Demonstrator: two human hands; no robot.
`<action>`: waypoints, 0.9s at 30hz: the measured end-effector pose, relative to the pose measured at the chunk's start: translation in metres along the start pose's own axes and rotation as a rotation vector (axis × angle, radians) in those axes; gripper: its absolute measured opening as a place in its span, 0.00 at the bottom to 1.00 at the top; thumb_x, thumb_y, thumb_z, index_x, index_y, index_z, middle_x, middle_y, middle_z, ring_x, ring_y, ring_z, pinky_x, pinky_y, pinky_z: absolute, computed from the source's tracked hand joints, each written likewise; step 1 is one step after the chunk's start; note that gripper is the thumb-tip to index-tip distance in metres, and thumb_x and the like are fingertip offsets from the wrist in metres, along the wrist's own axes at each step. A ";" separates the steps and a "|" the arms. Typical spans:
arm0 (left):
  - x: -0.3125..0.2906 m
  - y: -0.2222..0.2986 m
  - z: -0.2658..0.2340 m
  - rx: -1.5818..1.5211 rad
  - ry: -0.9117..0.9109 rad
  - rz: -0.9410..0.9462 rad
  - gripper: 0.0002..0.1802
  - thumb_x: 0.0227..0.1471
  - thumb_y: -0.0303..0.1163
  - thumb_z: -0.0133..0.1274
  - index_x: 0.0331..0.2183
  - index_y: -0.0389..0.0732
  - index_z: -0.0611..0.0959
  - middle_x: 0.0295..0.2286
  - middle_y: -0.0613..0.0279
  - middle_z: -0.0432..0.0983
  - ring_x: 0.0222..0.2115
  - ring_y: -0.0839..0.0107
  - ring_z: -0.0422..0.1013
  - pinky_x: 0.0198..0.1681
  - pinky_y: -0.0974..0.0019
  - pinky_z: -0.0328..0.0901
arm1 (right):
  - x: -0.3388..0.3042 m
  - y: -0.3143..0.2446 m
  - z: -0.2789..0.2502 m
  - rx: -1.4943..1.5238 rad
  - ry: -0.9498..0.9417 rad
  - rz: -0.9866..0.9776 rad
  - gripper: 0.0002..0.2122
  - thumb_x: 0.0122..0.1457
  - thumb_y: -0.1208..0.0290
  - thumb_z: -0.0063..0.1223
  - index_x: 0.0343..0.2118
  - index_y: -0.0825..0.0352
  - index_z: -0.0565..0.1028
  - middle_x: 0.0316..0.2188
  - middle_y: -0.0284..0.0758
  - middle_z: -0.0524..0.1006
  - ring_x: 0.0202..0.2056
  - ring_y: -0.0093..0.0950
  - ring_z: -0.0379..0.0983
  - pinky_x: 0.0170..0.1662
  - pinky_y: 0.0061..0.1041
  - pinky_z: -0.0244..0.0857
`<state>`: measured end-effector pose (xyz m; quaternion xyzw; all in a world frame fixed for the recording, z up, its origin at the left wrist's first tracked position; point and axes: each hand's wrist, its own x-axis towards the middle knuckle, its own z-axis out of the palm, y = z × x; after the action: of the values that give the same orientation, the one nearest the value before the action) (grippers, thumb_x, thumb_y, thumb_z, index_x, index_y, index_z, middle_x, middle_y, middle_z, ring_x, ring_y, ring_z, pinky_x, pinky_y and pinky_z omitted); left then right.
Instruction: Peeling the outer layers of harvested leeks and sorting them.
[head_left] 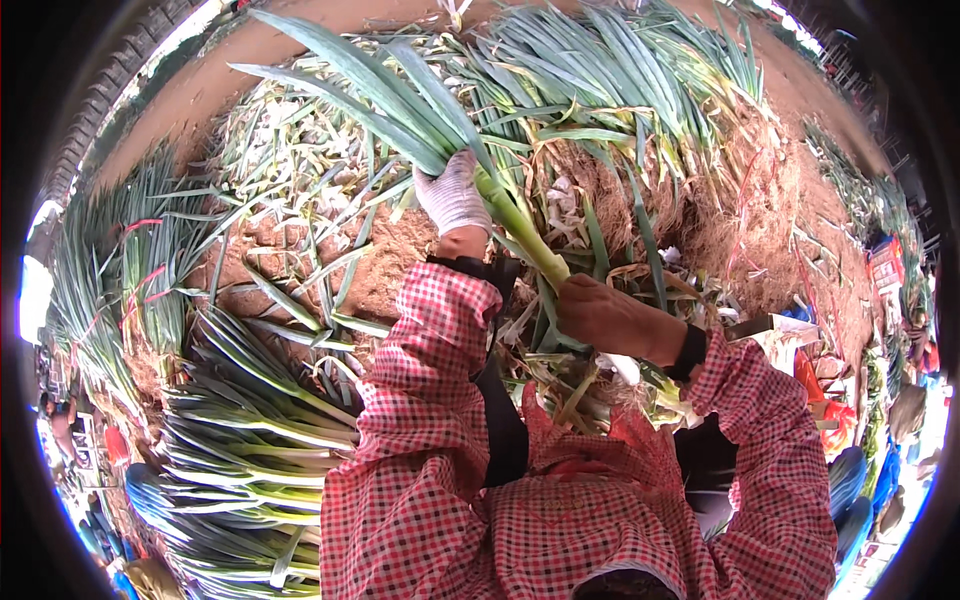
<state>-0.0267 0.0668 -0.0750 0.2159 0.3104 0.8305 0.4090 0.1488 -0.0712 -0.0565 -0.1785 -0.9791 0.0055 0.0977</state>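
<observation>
A large green onion slants across the middle, its broad leaves fanned toward the far left and its pale lower end toward me. My left hand, in a whitish knit glove, is wrapped round it where the leaves meet the stalk. At the lower end is my right hand, bare, with its fingers closed on the stalk. The fingers hide the very end of it. Peeled leaves and scraps lie under my hands.
Beyond lies a pile of green onions with roots. Stalks trimmed pale are laid in rows at left. Bundles with red ties stand farther left. Withered leaf litter covers the soil. At right is a cardboard box.
</observation>
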 end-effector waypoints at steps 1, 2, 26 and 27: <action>0.001 0.000 -0.001 -0.043 -0.030 -0.038 0.24 0.37 0.13 0.51 0.41 0.33 0.67 0.32 0.54 0.69 0.26 0.63 0.69 0.26 0.62 0.70 | -0.003 -0.002 0.000 -0.039 -0.010 -0.029 0.04 0.38 0.74 0.49 0.17 0.63 0.66 0.22 0.30 0.66 0.33 0.26 0.64 0.45 0.24 0.57; -0.001 0.003 0.000 -0.063 -0.043 -0.085 0.25 0.37 0.14 0.51 0.42 0.33 0.67 0.32 0.55 0.69 0.26 0.64 0.69 0.28 0.64 0.70 | -0.005 -0.005 -0.003 -0.043 -0.026 -0.030 0.04 0.37 0.75 0.49 0.17 0.63 0.66 0.22 0.30 0.66 0.32 0.27 0.65 0.44 0.24 0.58; -0.036 0.061 0.017 -0.143 -0.177 -0.545 0.29 0.42 0.51 0.53 0.41 0.41 0.69 0.32 0.58 0.69 0.31 0.66 0.67 0.35 0.59 0.64 | 0.082 0.039 0.019 0.107 0.382 0.934 0.21 0.42 0.72 0.49 0.42 0.69 0.64 0.27 0.40 0.67 0.29 0.32 0.65 0.31 0.31 0.58; -0.033 0.049 0.012 -0.136 -0.267 -0.565 0.30 0.42 0.53 0.52 0.40 0.41 0.69 0.30 0.59 0.69 0.29 0.67 0.67 0.34 0.60 0.64 | 0.068 0.043 0.022 0.237 0.400 0.960 0.19 0.41 0.70 0.52 0.39 0.68 0.68 0.20 0.37 0.70 0.23 0.30 0.69 0.24 0.29 0.63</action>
<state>-0.0274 0.0212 -0.0354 0.2006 0.2454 0.6673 0.6739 0.0966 -0.0065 -0.0675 -0.5918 -0.7420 0.1261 0.2887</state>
